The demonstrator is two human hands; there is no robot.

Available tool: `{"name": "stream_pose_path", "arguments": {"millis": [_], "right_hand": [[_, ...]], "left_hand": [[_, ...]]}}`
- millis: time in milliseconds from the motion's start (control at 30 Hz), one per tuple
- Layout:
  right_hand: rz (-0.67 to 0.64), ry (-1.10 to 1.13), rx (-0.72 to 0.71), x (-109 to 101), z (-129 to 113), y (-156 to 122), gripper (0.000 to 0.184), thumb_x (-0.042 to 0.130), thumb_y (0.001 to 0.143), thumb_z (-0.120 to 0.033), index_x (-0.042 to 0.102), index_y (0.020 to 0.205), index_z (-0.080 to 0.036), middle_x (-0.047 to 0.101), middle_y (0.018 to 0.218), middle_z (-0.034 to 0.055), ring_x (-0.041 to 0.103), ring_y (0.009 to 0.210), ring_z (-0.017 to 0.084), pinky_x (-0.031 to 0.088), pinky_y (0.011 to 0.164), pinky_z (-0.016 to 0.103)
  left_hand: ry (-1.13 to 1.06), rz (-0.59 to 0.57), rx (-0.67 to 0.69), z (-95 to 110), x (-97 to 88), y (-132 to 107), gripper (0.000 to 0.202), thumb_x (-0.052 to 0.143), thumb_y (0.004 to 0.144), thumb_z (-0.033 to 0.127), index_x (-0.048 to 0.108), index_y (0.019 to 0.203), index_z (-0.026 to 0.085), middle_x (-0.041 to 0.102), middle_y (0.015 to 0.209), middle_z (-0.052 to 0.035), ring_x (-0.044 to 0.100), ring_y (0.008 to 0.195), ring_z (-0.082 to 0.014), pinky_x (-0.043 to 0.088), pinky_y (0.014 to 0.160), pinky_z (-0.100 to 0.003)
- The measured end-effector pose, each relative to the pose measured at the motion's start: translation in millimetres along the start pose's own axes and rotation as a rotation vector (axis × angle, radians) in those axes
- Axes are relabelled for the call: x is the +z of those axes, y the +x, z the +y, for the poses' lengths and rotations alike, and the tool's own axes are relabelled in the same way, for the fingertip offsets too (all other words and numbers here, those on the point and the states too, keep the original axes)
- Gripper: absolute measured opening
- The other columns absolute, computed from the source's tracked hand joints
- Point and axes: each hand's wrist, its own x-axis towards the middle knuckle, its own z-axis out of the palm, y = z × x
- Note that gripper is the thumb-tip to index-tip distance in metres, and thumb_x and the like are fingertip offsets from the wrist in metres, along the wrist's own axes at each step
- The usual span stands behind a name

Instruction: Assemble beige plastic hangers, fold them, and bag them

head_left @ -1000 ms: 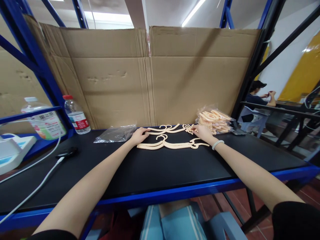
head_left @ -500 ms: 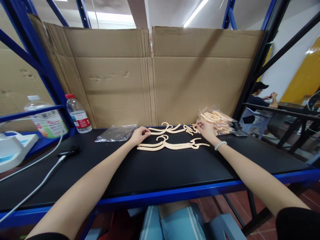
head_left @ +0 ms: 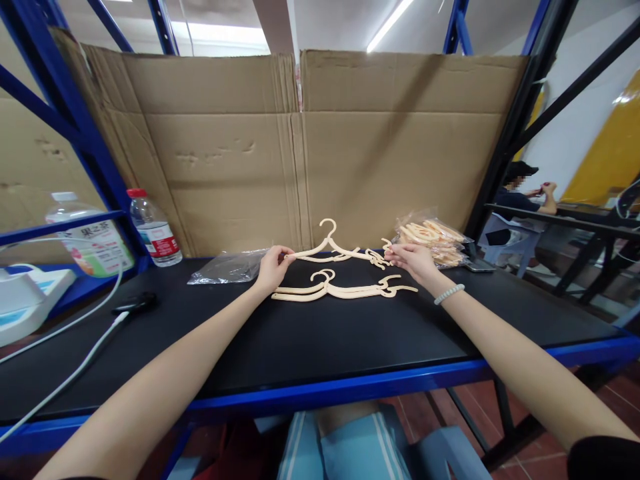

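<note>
Beyond the flat hangers (head_left: 356, 293), the left hand (head_left: 273, 268) is pinching a raised hanger (head_left: 329, 241), seemingly steadying it; the right hand (head_left: 414, 261) is pinching a small hook (head_left: 386, 244).

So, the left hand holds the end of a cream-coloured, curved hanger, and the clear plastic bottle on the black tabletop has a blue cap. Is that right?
Only the cap's colour is wrong: in the head view, the clear plastic bottle has a red cap. The left hand does hold the cream-coloured, curved hanger.
</note>
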Motion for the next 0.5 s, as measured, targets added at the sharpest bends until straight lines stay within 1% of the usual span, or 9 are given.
{"name": "stream_pose_path", "arguments": {"millis": [133,233,367,500], "right_hand": [[-0.054,0.078,0.071,4.7,2.7,-1.6,0.021,0.078,0.073,-0.024,0.059,0.080,-0.019,0.070,0.080,0.0071,0.071,0.081,0.021,0.061,0.071,0.031],[-0.077,0.120,0.115,6.6,2.1,-0.8,0.022,0.076,0.073,-0.016,0.057,0.083,-0.021,0.070,0.083,0.0054,0.070,0.084,0.021,0.061,0.074,0.033],[-0.124,0.142,0.164,8.7,-0.4,-1.4,0.014,0.069,0.077,-0.013,0.058,0.081,-0.021,0.070,0.087,0.0058,0.070,0.089,0.020,0.060,0.077,0.033],[-0.188,0.151,0.213,10.7,0.0,-2.3,0.013,0.066,0.080,-0.010,0.057,0.078,-0.020,0.070,0.083,0.0035,0.069,0.091,0.019,0.058,0.078,0.031]], "left_hand": [[-0.013,0.059,0.039,11.0,0.9,-2.8,0.026,0.058,0.093,0.031,0.059,0.114,0.015,0.063,0.112,-0.0081,0.064,0.094,-0.0201,0.055,0.080,-0.040],[-0.028,0.087,0.069,19.8,1.0,-4.4,0.024,0.058,0.093,0.031,0.060,0.110,0.014,0.063,0.108,-0.0071,0.063,0.091,-0.0190,0.055,0.079,-0.038],[-0.047,0.097,0.108,32.6,0.7,-8.1,0.017,0.058,0.092,0.029,0.061,0.097,0.014,0.062,0.096,-0.0040,0.061,0.082,-0.0165,0.052,0.075,-0.035],[-0.064,0.096,0.123,41.1,-0.2,-16.2,0.004,0.058,0.086,0.019,0.056,0.083,0.018,0.056,0.084,-0.0005,0.055,0.075,-0.0151,0.049,0.071,-0.031]]}}
